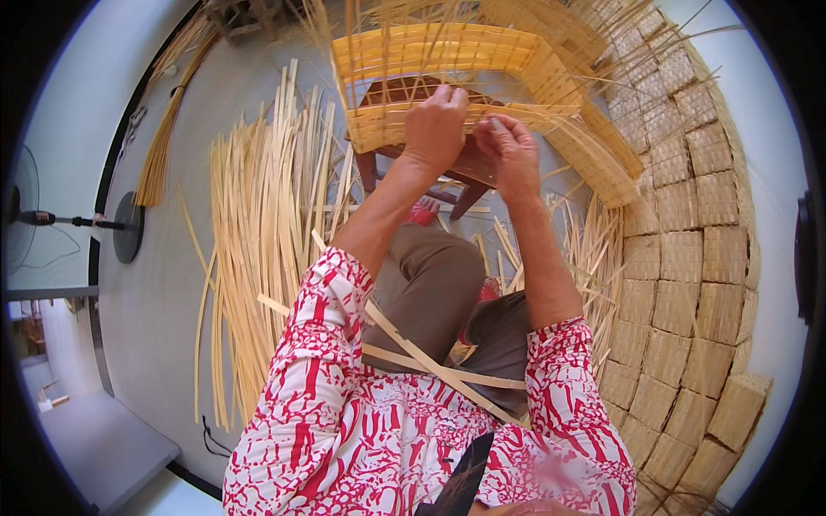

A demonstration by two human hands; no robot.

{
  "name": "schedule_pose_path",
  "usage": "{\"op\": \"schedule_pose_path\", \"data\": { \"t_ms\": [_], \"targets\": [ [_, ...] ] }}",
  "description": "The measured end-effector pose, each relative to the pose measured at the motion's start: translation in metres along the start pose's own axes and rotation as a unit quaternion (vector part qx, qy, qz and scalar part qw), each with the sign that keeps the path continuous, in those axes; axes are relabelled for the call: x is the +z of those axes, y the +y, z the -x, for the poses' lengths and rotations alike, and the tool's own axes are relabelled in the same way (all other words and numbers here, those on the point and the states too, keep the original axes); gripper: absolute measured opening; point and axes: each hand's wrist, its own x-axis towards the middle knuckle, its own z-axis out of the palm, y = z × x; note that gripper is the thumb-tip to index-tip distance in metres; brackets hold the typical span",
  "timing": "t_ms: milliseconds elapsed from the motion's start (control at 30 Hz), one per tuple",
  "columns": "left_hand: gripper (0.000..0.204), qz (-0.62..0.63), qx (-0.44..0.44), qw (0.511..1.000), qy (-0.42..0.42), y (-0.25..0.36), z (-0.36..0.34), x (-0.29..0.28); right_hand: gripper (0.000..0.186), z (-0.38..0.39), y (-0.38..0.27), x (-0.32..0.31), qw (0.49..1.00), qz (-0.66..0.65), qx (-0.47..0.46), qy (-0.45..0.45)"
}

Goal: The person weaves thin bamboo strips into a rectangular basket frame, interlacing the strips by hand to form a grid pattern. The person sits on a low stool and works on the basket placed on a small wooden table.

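Observation:
A yellow woven bamboo basket [379, 129] with upright stakes sits on a low dark wooden stool [478, 165] in front of me. My left hand [436, 125] is closed on the near wall of the basket, its fingers curled at the rim where the thin strips run. Just to its right, my right hand [509, 148] is raised with thumb and forefinger pinched together beside the near wall. Whether a strip lies in that pinch is too small to make out. Loose strips [439, 370] lie across my lap.
A large spread of pale bamboo strips [258, 241] covers the floor at left. Stacked woven bundles [680, 258] line the right wall, with more strips [585, 249] beside them. A standing fan [127, 225] and a tied bundle of thin sticks [168, 138] stand at far left.

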Motion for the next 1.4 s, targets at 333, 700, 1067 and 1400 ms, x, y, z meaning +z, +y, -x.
{"op": "schedule_pose_path", "data": {
  "t_ms": [333, 700, 1067, 1400],
  "targets": [
    [0.055, 0.244, -0.232, 0.921, 0.198, -0.042, 0.072, -0.055, 0.03, -0.006, -0.022, -0.007, 0.894, 0.373, -0.245, -0.038],
    [0.061, 0.371, -0.221, 0.862, 0.264, -0.072, 0.03, -0.01, 0.014, -0.015, -0.025, 0.013, 0.809, 0.486, -0.332, -0.014],
    [0.074, 0.379, -0.245, 0.859, 0.241, -0.081, 0.029, -0.011, 0.015, -0.015, -0.03, 0.023, 0.798, 0.508, -0.323, 0.002],
    [0.023, 0.297, -0.202, 0.933, 0.037, -0.045, 0.101, -0.029, 0.026, 0.003, -0.007, -0.02, 0.85, 0.471, -0.231, -0.046]
  ]
}}
